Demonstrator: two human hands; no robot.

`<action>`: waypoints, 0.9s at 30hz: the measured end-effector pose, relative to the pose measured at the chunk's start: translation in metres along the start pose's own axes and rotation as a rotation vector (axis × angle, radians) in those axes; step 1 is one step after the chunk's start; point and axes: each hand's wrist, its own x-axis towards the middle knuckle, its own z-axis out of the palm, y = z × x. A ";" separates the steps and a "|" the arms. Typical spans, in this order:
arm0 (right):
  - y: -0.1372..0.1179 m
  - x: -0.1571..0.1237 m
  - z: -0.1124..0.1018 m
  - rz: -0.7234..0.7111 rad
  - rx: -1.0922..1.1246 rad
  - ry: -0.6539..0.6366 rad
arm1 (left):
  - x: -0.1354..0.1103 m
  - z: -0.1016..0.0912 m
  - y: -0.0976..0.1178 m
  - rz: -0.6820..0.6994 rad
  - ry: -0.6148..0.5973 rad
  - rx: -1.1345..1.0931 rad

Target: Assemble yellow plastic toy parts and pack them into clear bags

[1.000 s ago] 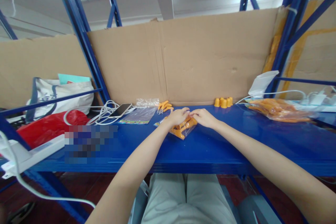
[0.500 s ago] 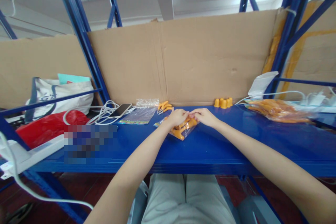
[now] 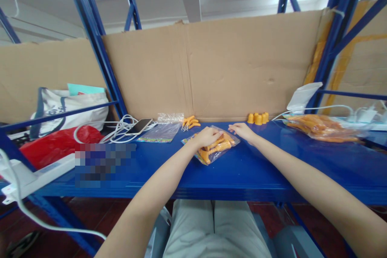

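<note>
A clear plastic bag [image 3: 227, 150] of orange plastic parts lies on the blue shelf in front of me. My left hand [image 3: 208, 137] grips its upper left side, with the fingers bent over the plastic and partly hidden. Just beyond the bag's upper right corner is my right hand [image 3: 242, 131]. Its fingers are loosely bent and a little apart, with nothing visible in them. Behind the left hand lie several orange pieces with small metal chains [image 3: 190, 122]. Several orange cup-shaped pieces [image 3: 258, 119] stand behind the right hand.
A flat clear bag [image 3: 160, 132] and a phone [image 3: 139, 126] lie left of the hands, near white cables [image 3: 116, 132]. Farther left are a red bag [image 3: 60, 145] and a power strip [image 3: 54, 173]. A larger bag of orange parts [image 3: 323, 127] lies right. Cardboard [image 3: 226, 68] stands behind.
My right hand has let go of the bag's edge and moved slightly right, away from it. The bag now lies flatter and shows more, while my left hand stays on it.
</note>
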 end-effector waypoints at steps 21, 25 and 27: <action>-0.029 -0.028 0.000 0.325 0.323 -0.290 | 0.001 0.010 0.001 0.216 0.170 -0.086; -0.031 -0.029 0.002 0.399 0.386 -0.313 | 0.000 0.010 0.002 0.200 0.177 -0.115; -0.032 -0.029 0.003 0.411 0.439 -0.340 | 0.001 0.011 0.003 0.168 0.188 -0.123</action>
